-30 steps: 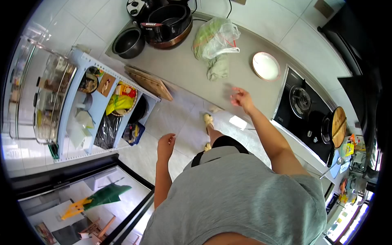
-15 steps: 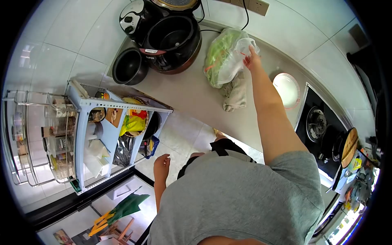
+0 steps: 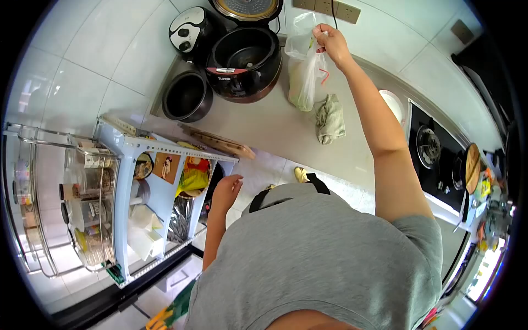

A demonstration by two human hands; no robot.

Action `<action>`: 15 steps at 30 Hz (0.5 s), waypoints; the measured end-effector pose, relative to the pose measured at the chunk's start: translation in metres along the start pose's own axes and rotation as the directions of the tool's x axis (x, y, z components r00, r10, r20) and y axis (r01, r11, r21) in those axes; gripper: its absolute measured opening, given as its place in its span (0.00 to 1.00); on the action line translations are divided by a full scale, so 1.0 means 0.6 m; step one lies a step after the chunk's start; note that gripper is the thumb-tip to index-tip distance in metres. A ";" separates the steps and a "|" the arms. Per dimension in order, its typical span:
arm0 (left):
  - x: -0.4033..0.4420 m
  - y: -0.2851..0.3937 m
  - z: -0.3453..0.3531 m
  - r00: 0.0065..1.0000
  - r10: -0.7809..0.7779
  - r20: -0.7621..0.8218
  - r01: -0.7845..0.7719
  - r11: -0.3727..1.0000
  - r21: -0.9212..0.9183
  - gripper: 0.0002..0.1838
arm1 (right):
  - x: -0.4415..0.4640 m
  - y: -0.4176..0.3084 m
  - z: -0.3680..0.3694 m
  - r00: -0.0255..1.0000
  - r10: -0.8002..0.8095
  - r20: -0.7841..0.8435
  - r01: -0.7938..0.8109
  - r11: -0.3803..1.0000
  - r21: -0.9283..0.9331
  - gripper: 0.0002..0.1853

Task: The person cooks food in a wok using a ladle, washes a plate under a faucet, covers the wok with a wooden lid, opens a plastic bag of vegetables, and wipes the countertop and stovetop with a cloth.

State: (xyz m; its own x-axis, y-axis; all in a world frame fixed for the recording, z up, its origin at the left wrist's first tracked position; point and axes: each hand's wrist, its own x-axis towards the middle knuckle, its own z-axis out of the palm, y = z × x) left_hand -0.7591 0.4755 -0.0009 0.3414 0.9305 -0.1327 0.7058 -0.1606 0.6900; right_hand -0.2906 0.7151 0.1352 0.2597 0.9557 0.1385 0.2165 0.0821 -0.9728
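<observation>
My right hand [image 3: 330, 44] is closed on the gathered top of a clear plastic bag [image 3: 306, 66] with pale green vegetables in its lower part. The bag hangs upright over the counter, and a red strip shows on its right side. Beside it on the countertop lies a crumpled grey-green cloth [image 3: 330, 119]. Low at my left side, my left hand [image 3: 227, 191] holds nothing, its fingers loosely bent. A shelf rack [image 3: 181, 147] is the nearest thing to it.
A black cooker [image 3: 245, 66] stands with its lid up, beside a black inner pot [image 3: 187, 97]. To the right are a white plate [image 3: 392, 104] and a gas hob [image 3: 429, 146]. A wooden board [image 3: 220, 142] leans between the rack and the counter.
My right hand has lifted the bag by its top, and the bag now hangs upright instead of slumping on the counter. My left hand has risen slightly. The view has shifted.
</observation>
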 end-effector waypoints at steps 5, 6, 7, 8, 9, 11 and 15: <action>0.087 0.041 -0.055 0.932 0.361 0.009 -0.350 0.908 -0.229 0.14 | -0.171 -0.201 0.025 0.985 -0.107 -0.132 0.104 0.994 -0.025 0.12; 0.102 0.059 -0.065 0.935 0.355 -0.014 -0.344 0.895 -0.284 0.18 | -0.214 -0.232 0.030 0.980 -0.111 -0.162 0.106 0.994 -0.038 0.12; 0.120 0.083 -0.076 0.937 0.349 -0.033 -0.339 0.878 -0.339 0.23 | -0.256 -0.260 0.035 0.987 -0.094 -0.128 0.086 0.994 -0.069 0.11; 0.136 0.125 -0.095 0.913 0.390 -0.121 -0.407 0.845 -0.347 0.29 | -0.285 -0.275 0.043 0.993 -0.068 -0.093 0.059 0.993 -0.100 0.11; 0.148 0.173 -0.116 0.886 0.418 -0.200 -0.463 0.813 -0.353 0.36 | -0.307 -0.276 0.053 0.991 -0.054 -0.125 0.041 0.993 -0.109 0.11; 0.172 0.260 -0.146 0.730 0.584 -0.355 -0.680 0.674 -0.290 0.46 | -0.352 -0.276 0.076 0.998 -0.045 -0.033 0.040 0.990 -0.137 0.10; 0.197 0.353 -0.115 0.643 0.713 -0.281 -0.762 0.558 -0.327 0.47 | -0.438 -0.277 0.129 0.996 -0.090 -0.014 0.071 0.862 -0.502 0.08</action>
State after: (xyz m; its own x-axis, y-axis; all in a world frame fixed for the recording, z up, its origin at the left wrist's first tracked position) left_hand -0.6122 0.5744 0.1784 0.5477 0.5761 0.6067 -0.0693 -0.6914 0.7191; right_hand -0.4678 0.4721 0.2463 0.2521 0.9405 0.2279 0.6772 -0.0032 -0.7358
